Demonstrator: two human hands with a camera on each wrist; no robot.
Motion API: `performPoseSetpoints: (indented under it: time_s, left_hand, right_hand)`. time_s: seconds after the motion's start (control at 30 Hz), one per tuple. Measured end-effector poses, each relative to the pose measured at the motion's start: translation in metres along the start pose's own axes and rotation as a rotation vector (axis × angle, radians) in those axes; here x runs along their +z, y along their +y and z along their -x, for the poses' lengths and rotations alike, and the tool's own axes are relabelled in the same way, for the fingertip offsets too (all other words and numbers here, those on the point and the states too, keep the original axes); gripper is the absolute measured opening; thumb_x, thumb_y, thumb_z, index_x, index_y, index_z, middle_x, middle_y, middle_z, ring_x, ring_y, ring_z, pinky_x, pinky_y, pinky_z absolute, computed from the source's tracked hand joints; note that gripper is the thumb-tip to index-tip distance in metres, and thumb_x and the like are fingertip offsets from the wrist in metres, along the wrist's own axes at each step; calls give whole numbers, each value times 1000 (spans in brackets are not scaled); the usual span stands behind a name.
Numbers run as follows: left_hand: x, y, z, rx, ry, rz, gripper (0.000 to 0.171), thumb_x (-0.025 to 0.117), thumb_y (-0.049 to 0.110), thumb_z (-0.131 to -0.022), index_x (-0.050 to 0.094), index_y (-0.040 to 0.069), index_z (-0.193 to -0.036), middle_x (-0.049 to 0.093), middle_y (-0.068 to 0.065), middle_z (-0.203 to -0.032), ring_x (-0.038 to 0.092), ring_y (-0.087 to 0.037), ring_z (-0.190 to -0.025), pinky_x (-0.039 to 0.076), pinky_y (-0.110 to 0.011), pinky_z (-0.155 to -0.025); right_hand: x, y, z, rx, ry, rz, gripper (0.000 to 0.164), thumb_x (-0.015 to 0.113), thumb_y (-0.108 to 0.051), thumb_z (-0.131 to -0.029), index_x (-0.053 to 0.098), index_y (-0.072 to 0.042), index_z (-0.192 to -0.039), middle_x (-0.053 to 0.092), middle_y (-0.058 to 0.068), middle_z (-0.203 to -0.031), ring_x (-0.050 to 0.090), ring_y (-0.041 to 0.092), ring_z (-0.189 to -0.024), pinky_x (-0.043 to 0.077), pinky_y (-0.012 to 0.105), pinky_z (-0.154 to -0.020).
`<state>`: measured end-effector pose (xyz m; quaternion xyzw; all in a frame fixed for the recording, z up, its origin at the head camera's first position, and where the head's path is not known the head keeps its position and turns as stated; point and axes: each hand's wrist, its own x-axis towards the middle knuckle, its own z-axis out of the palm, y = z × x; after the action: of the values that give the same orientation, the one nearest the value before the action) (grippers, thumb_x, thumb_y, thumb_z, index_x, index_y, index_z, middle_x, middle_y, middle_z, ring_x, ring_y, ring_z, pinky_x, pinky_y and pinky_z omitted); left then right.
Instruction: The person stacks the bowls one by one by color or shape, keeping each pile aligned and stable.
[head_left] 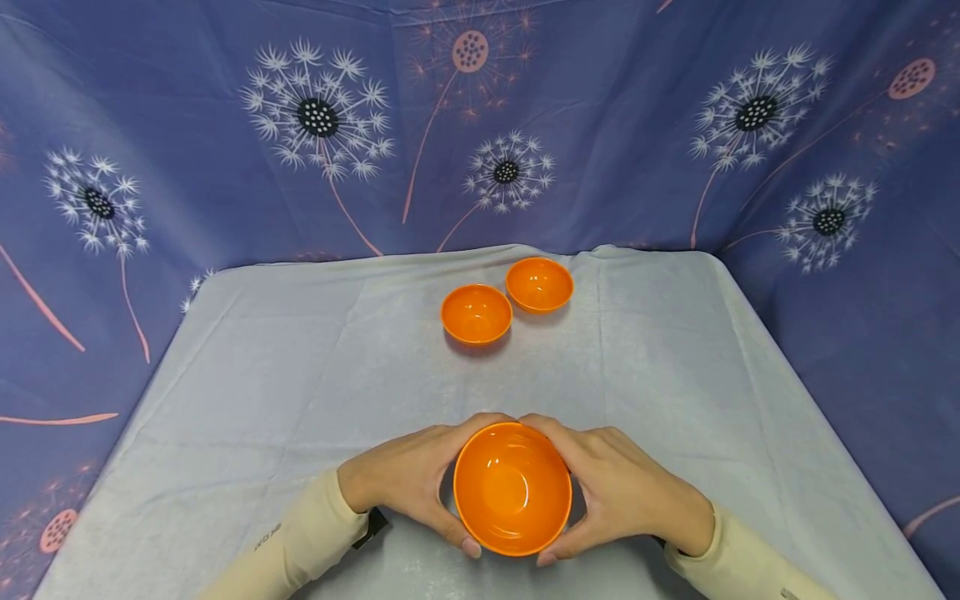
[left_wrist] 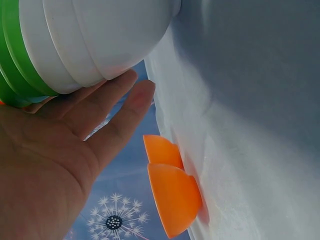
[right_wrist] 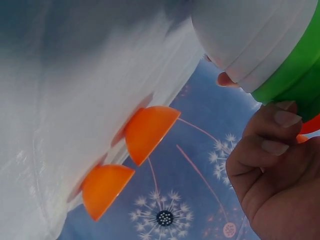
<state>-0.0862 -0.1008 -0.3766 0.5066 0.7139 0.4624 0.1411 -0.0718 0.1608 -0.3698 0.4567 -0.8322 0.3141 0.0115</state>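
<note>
A stack of nested bowls is between both hands, mouth up, with an orange bowl (head_left: 512, 489) on top. Below it the wrist views show green bowls (left_wrist: 22, 55) and white bowls (right_wrist: 255, 37), the white ones lowest, near the cloth. My left hand (head_left: 416, 477) grips the stack from the left, thumb at the near side and fingers round the far side. From the right, my right hand (head_left: 626, 487) holds it the same way. In the head view the orange bowl hides the lower ones.
Toward the back of the table (head_left: 315, 350), covered in pale cloth, stand two more orange bowls, a nearer one (head_left: 476, 315) and a farther one (head_left: 539, 286), side by side and mouth up. A blue dandelion-print curtain (head_left: 600, 108) hangs behind and along both sides.
</note>
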Motion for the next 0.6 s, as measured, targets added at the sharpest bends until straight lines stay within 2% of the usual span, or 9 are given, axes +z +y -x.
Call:
performPoseSetpoints:
  time_s: [0.2, 0.47, 0.6]
  left_hand:
    - [-3, 5, -1, -11, 0, 5, 106, 88, 39, -63, 25, 19, -146, 45, 11, -135, 46, -5, -117, 38, -31, -100]
    - [-4, 3, -1, 1, -17, -25, 105, 84, 48, -66, 24, 17, -147, 44, 10, -136, 45, -5, -119, 38, -31, -101]
    - [-5, 4, -2, 17, -22, -30, 106, 88, 41, -62, 28, 13, -145, 46, 7, -135, 46, -7, -118, 39, -31, -100]
  right_hand:
    - [0, 1, 0, -2, 1, 17, 111, 76, -74, -52, 39, -16, -139, 59, -15, -111, 58, -1, -86, 53, 27, -69]
    - [3, 4, 1, -3, 2, 16, 118, 76, -77, -48, 37, -16, -141, 59, -13, -114, 59, 0, -88, 54, 30, -70]
    - [6, 7, 2, 0, 0, 26, 120, 75, -78, -47, 37, -16, -142, 60, -14, -112, 59, 0, -89, 54, 30, -70]
